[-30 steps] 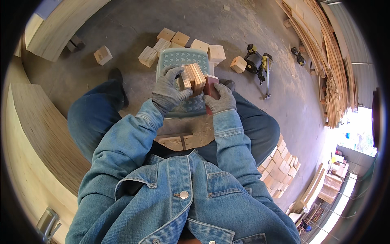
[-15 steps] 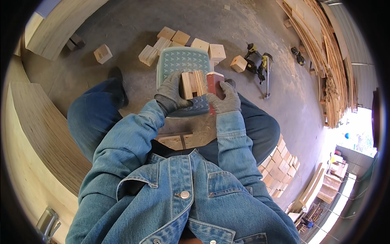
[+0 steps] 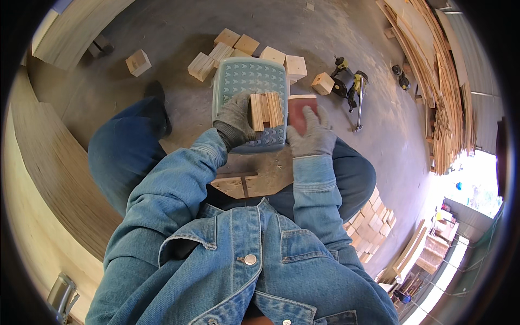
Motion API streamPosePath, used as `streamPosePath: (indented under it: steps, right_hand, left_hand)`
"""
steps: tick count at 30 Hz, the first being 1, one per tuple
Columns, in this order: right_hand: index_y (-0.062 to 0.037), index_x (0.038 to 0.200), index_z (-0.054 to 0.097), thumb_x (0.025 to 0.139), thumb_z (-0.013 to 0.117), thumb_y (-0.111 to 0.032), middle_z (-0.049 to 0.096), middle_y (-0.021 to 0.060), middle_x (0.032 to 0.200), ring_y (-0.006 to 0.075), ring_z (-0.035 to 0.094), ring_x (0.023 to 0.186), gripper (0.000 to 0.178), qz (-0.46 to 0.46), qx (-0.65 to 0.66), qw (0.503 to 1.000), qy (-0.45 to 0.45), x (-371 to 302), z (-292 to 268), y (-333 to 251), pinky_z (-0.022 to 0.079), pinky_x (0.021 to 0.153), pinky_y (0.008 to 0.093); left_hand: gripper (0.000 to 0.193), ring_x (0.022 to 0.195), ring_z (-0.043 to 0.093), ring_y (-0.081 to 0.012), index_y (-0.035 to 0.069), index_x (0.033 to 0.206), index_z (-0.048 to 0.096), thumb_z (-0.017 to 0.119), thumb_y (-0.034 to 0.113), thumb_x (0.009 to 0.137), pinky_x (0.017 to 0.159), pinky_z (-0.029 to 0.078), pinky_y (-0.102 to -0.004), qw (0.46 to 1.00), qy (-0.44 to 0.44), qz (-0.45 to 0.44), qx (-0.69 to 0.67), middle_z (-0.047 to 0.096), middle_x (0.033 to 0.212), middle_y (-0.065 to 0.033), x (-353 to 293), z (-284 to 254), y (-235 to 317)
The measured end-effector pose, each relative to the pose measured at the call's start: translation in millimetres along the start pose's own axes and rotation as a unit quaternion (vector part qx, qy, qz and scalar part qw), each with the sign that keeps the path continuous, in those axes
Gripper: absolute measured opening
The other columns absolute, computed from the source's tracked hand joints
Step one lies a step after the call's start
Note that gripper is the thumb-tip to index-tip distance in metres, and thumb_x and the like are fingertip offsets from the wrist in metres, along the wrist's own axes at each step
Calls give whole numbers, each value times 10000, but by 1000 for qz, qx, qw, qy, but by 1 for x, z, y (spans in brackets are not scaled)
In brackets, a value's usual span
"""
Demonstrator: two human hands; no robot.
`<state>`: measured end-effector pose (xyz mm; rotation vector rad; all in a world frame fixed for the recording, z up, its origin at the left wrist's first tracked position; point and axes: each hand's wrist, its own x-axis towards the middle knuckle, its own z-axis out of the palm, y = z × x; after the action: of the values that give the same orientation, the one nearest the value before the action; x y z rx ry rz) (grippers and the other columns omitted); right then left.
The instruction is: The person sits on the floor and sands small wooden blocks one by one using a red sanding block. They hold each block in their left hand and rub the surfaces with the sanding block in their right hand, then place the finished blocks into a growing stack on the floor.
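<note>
My gloved left hand (image 3: pixel 236 120) is closed on a layered wooden block (image 3: pixel 265 111) with a groove down its upper face, held over the pale green plastic stool (image 3: pixel 252 69). Just right of the block, my gloved right hand (image 3: pixel 313 134) grips a sanding block (image 3: pixel 299 110), whose broad reddish-brown face shows above the fingers and whose far edge is pale wood. A narrow gap parts the sanding block from the wooden block. The stool's top has raised bumps and lies between my knees.
Several wooden blocks (image 3: pixel 295 66) lie beyond the stool, and one more block (image 3: pixel 138 63) is off to the left. Yellow-and-black tools (image 3: pixel 349 84) rest on the floor at right. Stacked blocks (image 3: pixel 371 225) stand by my right knee; long boards (image 3: pixel 65 173) run along the left.
The sanding block has tilted in my right hand, so its broad reddish face shows now, and it has moved slightly right. The wooden block in my left hand has shifted a little right.
</note>
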<state>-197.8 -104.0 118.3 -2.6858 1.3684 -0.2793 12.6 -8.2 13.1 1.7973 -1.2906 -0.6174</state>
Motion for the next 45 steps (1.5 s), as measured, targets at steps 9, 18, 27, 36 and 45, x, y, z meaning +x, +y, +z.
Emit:
streamPosePath:
  steps: [9,18,27,36,45]
  right_hand:
    - [-143,1396,669,756,876,-372,514,198,1525,437,581,1219,711,-84,67,994,-9,-22,-6,-40,489,1035,531]
    - [-113,1365,676,755,859,-370,533,194,1499,388,594,1267,687,-98,12,995,7,26,7,-54,496,1031,515]
    - [-175,1438,635,824,806,-424,493,185,1556,429,574,1289,684,-49,18,998,-20,69,16,-55,488,1070,519]
    - [-113,1397,654,761,865,-328,510,222,1512,453,599,1207,703,-81,30,996,-23,-46,-10,-33,508,988,541]
    - [-160,1424,646,802,831,-399,509,200,1541,428,566,1305,692,-29,36,999,-18,87,23,-54,486,1076,515]
  left_hand:
    - [944,1255,565,-393,111,1400,484,934,434,635,1104,482,-469,998,20,28,-56,570,1318,-199,-1,11,-17]
    - [910,1248,566,-392,107,1393,490,934,400,656,1097,480,-471,998,42,42,-8,570,1298,-202,-2,3,-4]
    - [807,1179,598,-373,84,1347,534,941,304,686,1066,492,-479,997,68,32,-25,599,1266,-169,4,10,-5]
    - [922,1300,524,-380,78,1410,481,891,442,670,1176,425,-445,998,-20,-10,55,543,1338,-196,4,-3,9]
    - [877,1192,578,-391,91,1369,504,938,361,657,1074,483,-486,996,67,54,9,577,1254,-196,6,10,-7]
